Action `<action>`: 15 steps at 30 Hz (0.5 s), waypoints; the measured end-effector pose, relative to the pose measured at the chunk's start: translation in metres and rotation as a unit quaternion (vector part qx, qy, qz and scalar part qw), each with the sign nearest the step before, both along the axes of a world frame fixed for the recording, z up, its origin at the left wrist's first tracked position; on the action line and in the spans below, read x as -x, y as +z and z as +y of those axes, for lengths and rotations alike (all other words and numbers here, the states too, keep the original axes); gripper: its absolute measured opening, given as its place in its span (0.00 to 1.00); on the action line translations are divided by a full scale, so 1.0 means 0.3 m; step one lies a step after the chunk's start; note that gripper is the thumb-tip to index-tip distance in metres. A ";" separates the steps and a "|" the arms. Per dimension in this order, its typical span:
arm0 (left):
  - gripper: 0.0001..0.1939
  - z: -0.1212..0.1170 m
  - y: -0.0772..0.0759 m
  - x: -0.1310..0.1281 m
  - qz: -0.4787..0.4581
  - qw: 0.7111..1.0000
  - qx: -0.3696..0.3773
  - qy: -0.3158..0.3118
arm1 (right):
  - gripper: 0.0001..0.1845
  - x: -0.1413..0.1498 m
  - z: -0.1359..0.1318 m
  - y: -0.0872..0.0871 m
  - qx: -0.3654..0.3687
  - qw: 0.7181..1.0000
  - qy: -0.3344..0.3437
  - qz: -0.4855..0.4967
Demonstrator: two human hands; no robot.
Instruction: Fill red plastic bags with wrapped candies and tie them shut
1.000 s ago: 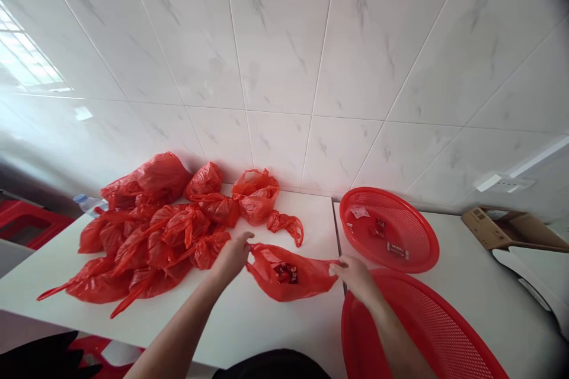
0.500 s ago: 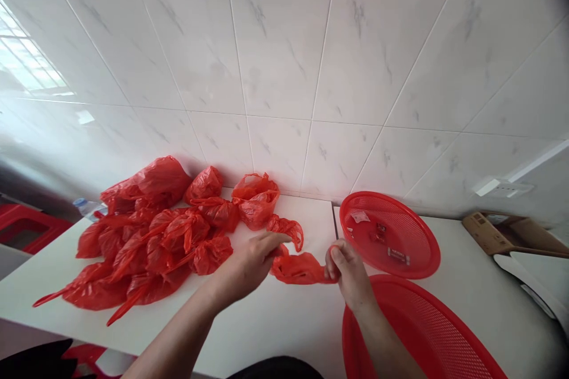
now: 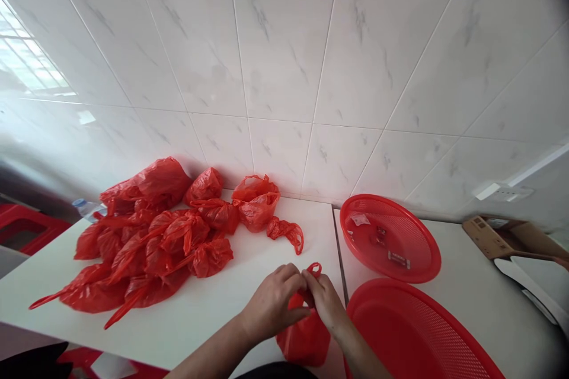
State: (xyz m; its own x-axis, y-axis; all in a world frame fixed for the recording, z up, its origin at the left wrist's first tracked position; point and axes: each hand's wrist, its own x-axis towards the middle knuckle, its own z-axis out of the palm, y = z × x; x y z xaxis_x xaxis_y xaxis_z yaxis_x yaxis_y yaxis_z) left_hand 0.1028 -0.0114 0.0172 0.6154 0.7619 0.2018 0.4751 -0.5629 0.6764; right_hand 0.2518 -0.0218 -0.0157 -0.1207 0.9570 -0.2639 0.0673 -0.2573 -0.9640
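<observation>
My left hand [image 3: 273,302] and my right hand [image 3: 325,302] are close together near the front of the white table [image 3: 200,331]. Both pinch the gathered neck of a red plastic bag [image 3: 304,340]. Its bulging body lies below my hands, and a small loop of its handle [image 3: 315,269] sticks up between my fingers. Whatever the bag contains is hidden. To the left lies a heap of tied red plastic bags [image 3: 151,243]. A crumpled red bag [image 3: 287,234] lies nearest above my hands.
A round red mesh basket [image 3: 389,237] holding small packets stands right of a table seam, with a second red basket [image 3: 413,331] nearer me. Tiled wall [image 3: 284,41] rises behind. A cardboard box [image 3: 502,237] sits far right; a water bottle [image 3: 86,209] lies beyond the heap.
My hands have come together and moved toward me, gathering the bag's top. The bag now bulges closed below them, and its contents no longer show.
</observation>
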 end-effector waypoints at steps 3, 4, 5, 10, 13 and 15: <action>0.06 -0.004 -0.095 0.004 0.024 0.997 0.066 -0.005 | 0.26 -0.019 0.005 -0.035 0.021 0.999 0.019 0.019; 0.07 -0.003 -0.122 0.005 0.015 0.996 0.089 0.010 | 0.27 -0.027 0.004 -0.040 0.022 0.999 0.046 0.018; 0.09 -0.001 -0.146 0.006 0.004 0.994 0.108 0.034 | 0.27 -0.036 0.002 -0.041 0.018 0.997 0.072 0.013; 0.06 0.017 -0.222 0.011 -0.087 0.964 0.176 0.181 | 0.29 -0.083 -0.024 -0.018 -0.056 0.984 0.165 -0.026; 0.04 0.021 -0.235 0.012 -0.130 0.943 0.259 0.166 | 0.22 -0.089 -0.032 -0.025 -0.072 0.982 0.162 -0.064; 0.04 0.018 -0.229 0.010 -0.130 0.932 0.300 0.157 | 0.16 -0.083 -0.027 -0.051 -0.075 0.985 0.123 -0.094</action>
